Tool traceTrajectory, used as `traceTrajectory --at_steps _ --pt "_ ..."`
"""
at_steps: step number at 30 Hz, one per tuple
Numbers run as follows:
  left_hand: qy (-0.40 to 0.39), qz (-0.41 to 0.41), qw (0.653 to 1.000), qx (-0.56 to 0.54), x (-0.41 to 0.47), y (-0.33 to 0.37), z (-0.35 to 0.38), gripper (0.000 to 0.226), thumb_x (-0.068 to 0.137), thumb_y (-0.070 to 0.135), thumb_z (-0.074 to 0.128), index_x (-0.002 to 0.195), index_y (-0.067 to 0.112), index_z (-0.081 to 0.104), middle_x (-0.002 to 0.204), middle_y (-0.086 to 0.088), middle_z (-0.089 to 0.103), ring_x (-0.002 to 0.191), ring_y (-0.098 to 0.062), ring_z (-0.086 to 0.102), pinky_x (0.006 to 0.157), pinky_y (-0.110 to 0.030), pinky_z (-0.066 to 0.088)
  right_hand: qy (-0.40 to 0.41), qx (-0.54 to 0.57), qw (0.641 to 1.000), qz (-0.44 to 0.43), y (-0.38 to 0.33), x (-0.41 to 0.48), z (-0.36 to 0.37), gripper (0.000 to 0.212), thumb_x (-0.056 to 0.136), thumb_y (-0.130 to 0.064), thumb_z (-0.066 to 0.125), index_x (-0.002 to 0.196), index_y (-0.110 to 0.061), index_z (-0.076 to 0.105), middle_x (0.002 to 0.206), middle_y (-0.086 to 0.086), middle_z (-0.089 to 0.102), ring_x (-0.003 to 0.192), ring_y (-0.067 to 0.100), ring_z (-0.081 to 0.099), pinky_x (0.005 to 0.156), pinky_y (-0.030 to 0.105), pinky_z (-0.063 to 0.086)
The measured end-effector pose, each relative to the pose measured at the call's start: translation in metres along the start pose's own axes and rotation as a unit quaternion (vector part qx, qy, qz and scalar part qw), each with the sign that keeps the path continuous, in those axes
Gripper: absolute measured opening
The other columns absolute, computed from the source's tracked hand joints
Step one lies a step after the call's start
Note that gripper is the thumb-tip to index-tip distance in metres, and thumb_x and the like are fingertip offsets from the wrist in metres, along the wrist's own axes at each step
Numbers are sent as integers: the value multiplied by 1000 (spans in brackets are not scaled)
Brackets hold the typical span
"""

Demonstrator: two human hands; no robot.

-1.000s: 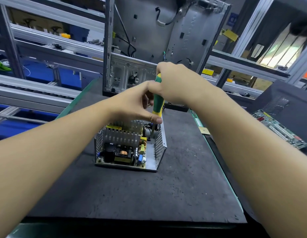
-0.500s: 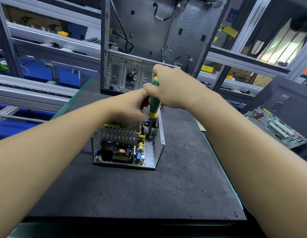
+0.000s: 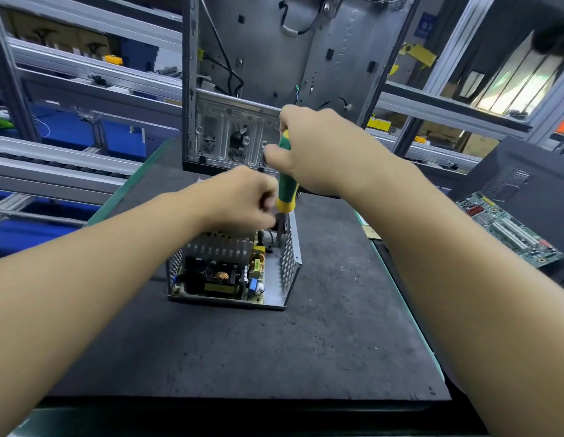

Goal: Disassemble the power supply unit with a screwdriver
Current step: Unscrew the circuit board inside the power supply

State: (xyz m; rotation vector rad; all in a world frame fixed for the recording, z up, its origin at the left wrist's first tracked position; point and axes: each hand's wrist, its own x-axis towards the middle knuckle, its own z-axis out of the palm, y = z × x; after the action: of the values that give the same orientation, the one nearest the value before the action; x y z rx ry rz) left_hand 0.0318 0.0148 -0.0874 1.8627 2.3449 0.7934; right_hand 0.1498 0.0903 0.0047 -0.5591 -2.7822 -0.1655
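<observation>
While my right grip (image 3: 318, 149) wraps round the green-and-yellow handle of the screwdriver (image 3: 287, 187) and holds it nearly upright, the blade goes down into the far right corner of the power supply unit (image 3: 236, 269). The unit sits open-topped on the dark table (image 3: 274, 357), just in front of a bare computer case (image 3: 258, 74). My left grip (image 3: 242, 197) is curled tight beside the handle's yellow collar; whether it pinches the shaft or some part inside, I cannot tell. The tip is hidden, so I judge I am loosening a screw down there. To do it well I should press straight along the shaft, turn slowly, steady the blade so it cannot slip onto the board's components, and catch the screw as it frees.
</observation>
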Motion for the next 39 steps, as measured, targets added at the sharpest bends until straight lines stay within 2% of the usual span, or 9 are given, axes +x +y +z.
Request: traceTrajectory --at_steps 4,8,15,18,23,27,31,34,39 --pt "-39 82 988 125 -4 8 0 10 81 24 69 73 19 69 74 10 60 75 -18 59 71 -34 52 41 -22 999 -10 -6 -7 -15 25 93 -41 49 96 -17 43 74 -1 36 79 35 48 64 35 31" --pt "-68 77 963 249 -2 20 -3 19 91 32 60 97 24 77 107 12 70 103 -17 64 89 -34 53 17 -6 1000 -18 -6 -12 -27 26 93 -42 50 96 -17 46 85 3 48 82 34 52 65 34 34" --pt "-154 -19 951 268 4 26 9 32 98 28 48 70 13 49 86 -7 55 82 -28 50 73 -34 46 169 65 983 18 15 -23 -73 30 88 -47 51 94 -17 50 88 8 57 77 32 53 60 31 34" --pt "-128 -44 945 299 5 33 17 19 94 26 55 95 12 68 110 -9 62 101 -32 59 77 -35 46 196 17 979 60 32 -18 -72 31 89 -47 50 95 -16 46 93 10 55 83 35 51 69 35 36" --pt "-80 -118 917 372 5 40 30 26 93 28 55 115 16 62 126 -6 50 120 -29 43 91 -40 33 112 28 984 136 56 -17 -12 30 95 -45 48 103 -16 44 99 10 55 87 35 51 71 38 36" --pt "-84 -161 914 363 13 47 36 34 91 15 52 124 16 58 131 -5 49 128 -28 39 101 -43 32 157 51 971 172 71 -24 35 33 96 -48 47 100 -16 42 87 9 55 78 36 52 64 36 33" --pt "-75 -200 923 320 13 44 41 28 87 5 54 115 11 57 124 -7 55 123 -29 49 93 -42 37 228 84 954 173 78 -30 61 31 96 -48 46 95 -18 41 75 6 57 68 36 55 56 35 37" --pt "-51 -205 932 296 13 44 43 11 84 -3 53 84 8 50 116 -10 60 107 -33 57 77 -39 36 255 98 947 168 80 -33 73 30 96 -47 47 92 -18 39 68 3 54 61 36 53 52 33 32" --pt "-43 -214 939 265 15 40 47 16 88 1 52 89 14 42 110 -10 58 101 -37 61 73 -39 37 251 97 952 146 79 -35 90 30 97 -46 48 91 -18 37 64 -1 53 56 32 47 50 32 29"
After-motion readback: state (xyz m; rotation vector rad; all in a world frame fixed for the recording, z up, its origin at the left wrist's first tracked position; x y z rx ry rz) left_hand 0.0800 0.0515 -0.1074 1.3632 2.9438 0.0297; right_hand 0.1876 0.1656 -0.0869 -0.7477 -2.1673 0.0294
